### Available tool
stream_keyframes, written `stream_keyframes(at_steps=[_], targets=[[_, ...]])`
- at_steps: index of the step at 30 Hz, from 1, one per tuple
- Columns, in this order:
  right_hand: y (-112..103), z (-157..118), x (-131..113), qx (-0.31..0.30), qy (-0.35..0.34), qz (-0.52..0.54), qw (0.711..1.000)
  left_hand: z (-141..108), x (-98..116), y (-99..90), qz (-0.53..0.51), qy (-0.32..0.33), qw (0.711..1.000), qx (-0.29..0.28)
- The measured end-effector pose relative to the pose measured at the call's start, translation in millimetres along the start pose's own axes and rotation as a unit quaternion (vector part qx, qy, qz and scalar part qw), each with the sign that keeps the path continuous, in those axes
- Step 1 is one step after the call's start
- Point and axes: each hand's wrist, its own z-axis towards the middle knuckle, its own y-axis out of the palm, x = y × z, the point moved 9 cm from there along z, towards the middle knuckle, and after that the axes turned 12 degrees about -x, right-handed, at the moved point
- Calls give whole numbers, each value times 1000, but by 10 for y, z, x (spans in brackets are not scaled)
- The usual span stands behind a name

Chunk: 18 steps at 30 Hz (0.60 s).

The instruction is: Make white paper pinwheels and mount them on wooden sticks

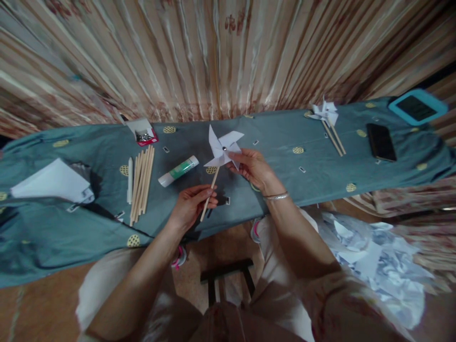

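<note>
A white paper pinwheel [224,147] with a shiny pin at its centre is held up over the cloth-covered table. Its wooden stick [210,192] runs down and slightly left, pinched between the thumb and fingers of my left hand [195,202]. My right hand [253,164] is closed on the pinwheel's lower right blade, with the thumb near the pin. A glue stick [178,171] with a green label lies just left of the pinwheel. Farther left are several loose wooden sticks [141,185] side by side, with a white pencil-like stick [130,180] beside them.
An open small box [145,135] of metal pins stands behind the sticks. White folded paper [55,183] lies at the far left. At right are finished pinwheels [327,114], a black phone [381,141] and a blue-framed tablet [417,107]. A plastic bag of paper scraps [377,261] sits on the floor.
</note>
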Motion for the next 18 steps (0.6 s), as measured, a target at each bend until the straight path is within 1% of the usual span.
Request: stream_keyframes(at_steps=[4, 10, 15, 18], targets=[[40, -29, 12, 1, 12, -28, 1000, 11, 5, -17, -7, 7, 1000, 2], [9, -60, 17, 25, 15, -67, 997, 12, 48, -33, -17, 16, 1000, 14], [39, -30, 76, -3, 11, -59, 998, 23, 66, -55, -30, 32, 999, 14], [50, -12, 123, -7, 6, -54, 999, 29, 65, -72, -30, 38, 999, 13]])
